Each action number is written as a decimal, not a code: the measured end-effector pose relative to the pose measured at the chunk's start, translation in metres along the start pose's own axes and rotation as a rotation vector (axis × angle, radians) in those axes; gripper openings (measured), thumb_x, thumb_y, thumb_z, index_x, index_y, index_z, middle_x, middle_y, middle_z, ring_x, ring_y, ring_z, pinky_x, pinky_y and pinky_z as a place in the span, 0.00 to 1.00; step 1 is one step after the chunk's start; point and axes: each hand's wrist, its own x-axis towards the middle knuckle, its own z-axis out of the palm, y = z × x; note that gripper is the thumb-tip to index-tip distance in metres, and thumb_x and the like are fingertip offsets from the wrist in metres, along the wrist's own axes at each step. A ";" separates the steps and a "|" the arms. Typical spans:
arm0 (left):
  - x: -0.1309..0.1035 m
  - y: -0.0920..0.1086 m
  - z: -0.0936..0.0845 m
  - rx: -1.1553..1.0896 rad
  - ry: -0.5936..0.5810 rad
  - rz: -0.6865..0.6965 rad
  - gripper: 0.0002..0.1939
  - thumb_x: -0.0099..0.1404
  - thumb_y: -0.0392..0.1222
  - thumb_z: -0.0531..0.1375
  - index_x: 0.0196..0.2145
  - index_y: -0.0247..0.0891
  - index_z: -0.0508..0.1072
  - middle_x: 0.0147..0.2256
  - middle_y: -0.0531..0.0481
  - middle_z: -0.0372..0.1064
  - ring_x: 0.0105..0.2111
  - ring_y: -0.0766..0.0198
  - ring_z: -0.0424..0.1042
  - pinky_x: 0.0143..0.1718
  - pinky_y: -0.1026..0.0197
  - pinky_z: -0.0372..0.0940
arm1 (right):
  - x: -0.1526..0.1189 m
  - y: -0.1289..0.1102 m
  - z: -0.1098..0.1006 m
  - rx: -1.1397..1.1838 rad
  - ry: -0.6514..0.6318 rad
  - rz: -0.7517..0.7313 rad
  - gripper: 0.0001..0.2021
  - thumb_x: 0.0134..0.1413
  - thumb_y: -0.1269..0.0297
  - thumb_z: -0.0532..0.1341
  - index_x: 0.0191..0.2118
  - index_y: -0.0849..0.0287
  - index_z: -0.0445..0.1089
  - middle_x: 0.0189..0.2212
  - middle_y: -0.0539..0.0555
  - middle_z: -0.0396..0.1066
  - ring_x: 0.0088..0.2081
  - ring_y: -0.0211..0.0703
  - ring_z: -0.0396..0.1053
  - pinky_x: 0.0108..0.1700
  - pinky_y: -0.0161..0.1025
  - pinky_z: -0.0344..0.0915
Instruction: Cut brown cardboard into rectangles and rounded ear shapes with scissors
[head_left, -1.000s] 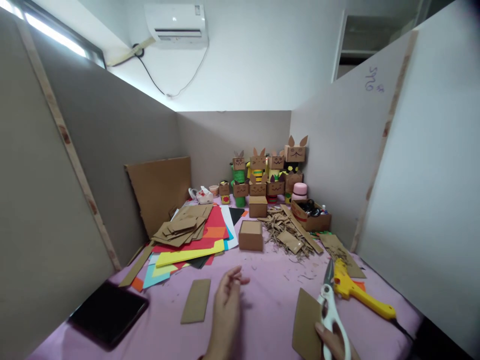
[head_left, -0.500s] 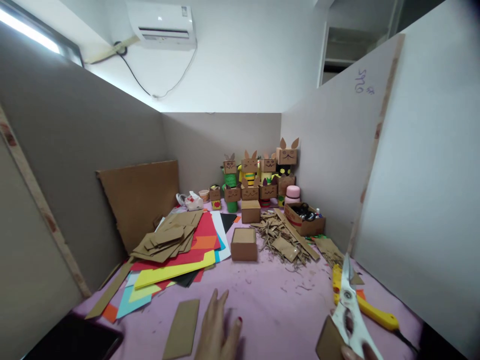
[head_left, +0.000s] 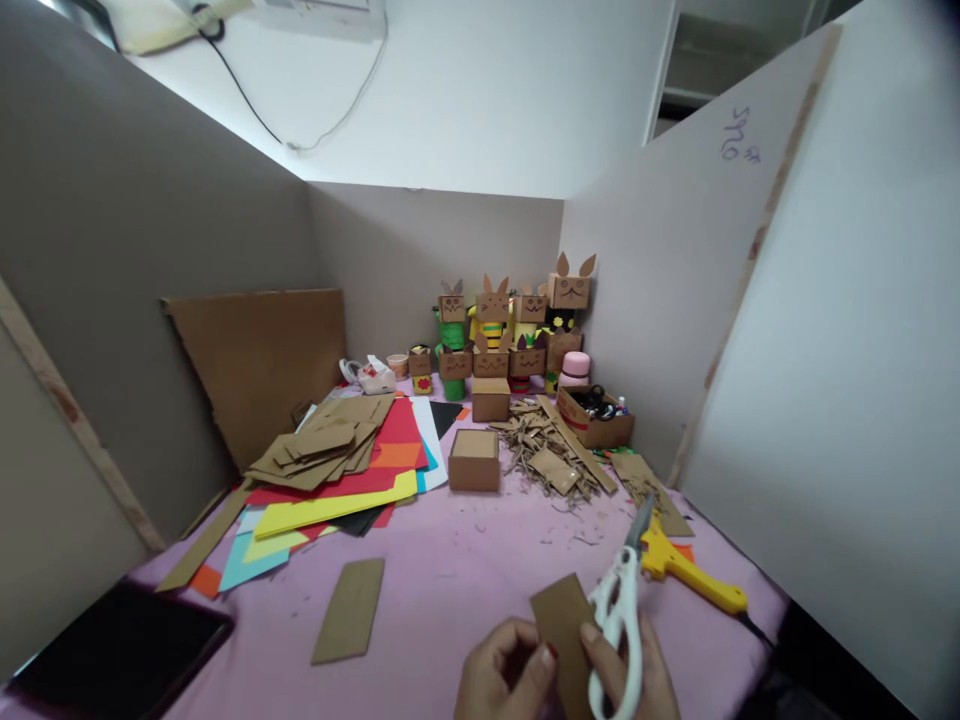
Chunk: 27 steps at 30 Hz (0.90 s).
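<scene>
A brown cardboard piece [head_left: 562,620] stands tilted between my two hands, low and right of centre. My left hand [head_left: 501,672] is curled with its thumb against the left edge of this piece. Around the handles of white scissors [head_left: 624,590] my right hand [head_left: 651,675] is closed, and its thumb presses on the same cardboard. The scissor blades point up and away, near the yellow glue gun [head_left: 690,575]. A second cardboard rectangle [head_left: 349,612] lies flat on the pink table cover, left of my hands.
Coloured paper [head_left: 337,508] and stacked cardboard [head_left: 322,445] lie on the left. A small cardboard box [head_left: 474,468] stands mid-table, beside cardboard scraps [head_left: 555,465]. Box-headed animal figures [head_left: 491,305] line the back. A dark tablet-like slab [head_left: 120,645] rests front left.
My left hand has moved right, from beside the flat rectangle to the held cardboard piece. My right hand has come inward with scissors and piece. The view has tipped down.
</scene>
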 end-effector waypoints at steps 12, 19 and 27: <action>-0.005 0.006 0.001 -0.158 0.073 -0.037 0.16 0.53 0.51 0.64 0.27 0.36 0.67 0.23 0.52 0.70 0.22 0.69 0.65 0.24 0.68 0.58 | -0.012 0.011 0.010 0.134 -0.135 0.069 0.28 0.30 0.54 0.71 0.40 0.56 0.63 0.24 0.48 0.72 0.23 0.40 0.70 0.27 0.35 0.70; -0.008 -0.003 0.000 -0.100 -0.052 0.017 0.15 0.56 0.49 0.62 0.33 0.35 0.68 0.30 0.46 0.73 0.28 0.64 0.70 0.31 0.63 0.63 | -0.014 0.012 0.007 0.096 -0.108 0.061 0.25 0.31 0.56 0.70 0.38 0.55 0.62 0.22 0.46 0.71 0.21 0.39 0.69 0.26 0.35 0.68; -0.012 -0.008 0.003 -0.151 -0.031 0.094 0.18 0.54 0.52 0.63 0.36 0.36 0.66 0.32 0.45 0.74 0.28 0.62 0.71 0.31 0.62 0.64 | -0.019 0.012 0.009 0.078 -0.124 0.057 0.28 0.28 0.54 0.70 0.39 0.55 0.62 0.23 0.48 0.72 0.21 0.41 0.70 0.23 0.34 0.68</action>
